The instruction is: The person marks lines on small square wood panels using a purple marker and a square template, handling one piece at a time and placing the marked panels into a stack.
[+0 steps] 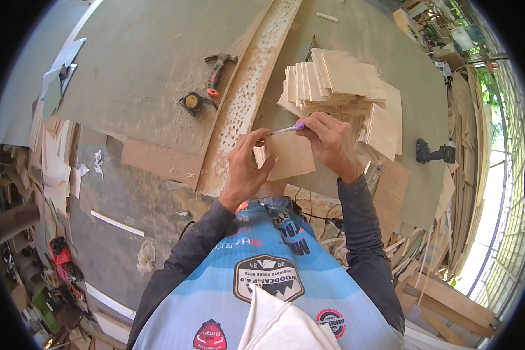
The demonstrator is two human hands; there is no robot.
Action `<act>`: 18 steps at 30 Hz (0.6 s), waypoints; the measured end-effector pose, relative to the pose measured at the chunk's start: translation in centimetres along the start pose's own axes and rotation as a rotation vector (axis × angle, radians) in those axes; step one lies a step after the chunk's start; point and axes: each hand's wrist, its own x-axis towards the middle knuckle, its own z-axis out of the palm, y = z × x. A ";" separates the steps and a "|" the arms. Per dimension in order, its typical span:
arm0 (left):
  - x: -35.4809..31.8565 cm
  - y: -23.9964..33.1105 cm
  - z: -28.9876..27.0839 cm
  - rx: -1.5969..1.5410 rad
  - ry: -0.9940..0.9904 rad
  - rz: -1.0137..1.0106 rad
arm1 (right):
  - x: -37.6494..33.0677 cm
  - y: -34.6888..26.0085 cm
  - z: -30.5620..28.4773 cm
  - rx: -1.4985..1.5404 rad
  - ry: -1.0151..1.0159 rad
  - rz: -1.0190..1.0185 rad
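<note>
A square piece of pale plywood (290,155) lies before me at the near edge of the worktable. My left hand (245,166) curls round its left edge, thumb on the near side and fingertips at the far left corner. Between the fingers of my right hand (331,140) is a slim metal tool with a purple end (299,126); its exact kind is unclear. The tool's thin shaft points left across the plywood's far edge, and its tip reaches the fingertips of my left hand. Just beyond stands a leaning stack of plywood pieces (347,73).
Left of a long, hole-pitted board (248,87) lie a claw hammer (216,76) and a tape measure (191,103). A cordless drill (434,151) rests on the table's right side. Timber offcuts (465,128) line the right edge; cables (318,216) hang near my waist.
</note>
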 end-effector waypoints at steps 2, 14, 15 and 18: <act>0.0 -0.4 0.1 -0.008 0.011 0.013 | 0.2 -0.1 -0.2 0.005 -0.008 -0.005; 0.0 -0.5 0.2 0.013 0.010 0.043 | -1.0 -0.1 0.0 -0.012 0.020 -0.031; 0.0 -0.5 0.2 0.012 0.011 0.043 | -1.0 -0.1 0.0 -0.012 0.029 -0.033; 0.0 -0.7 0.2 0.014 0.012 0.044 | -0.9 -0.6 -0.3 0.016 -0.002 -0.008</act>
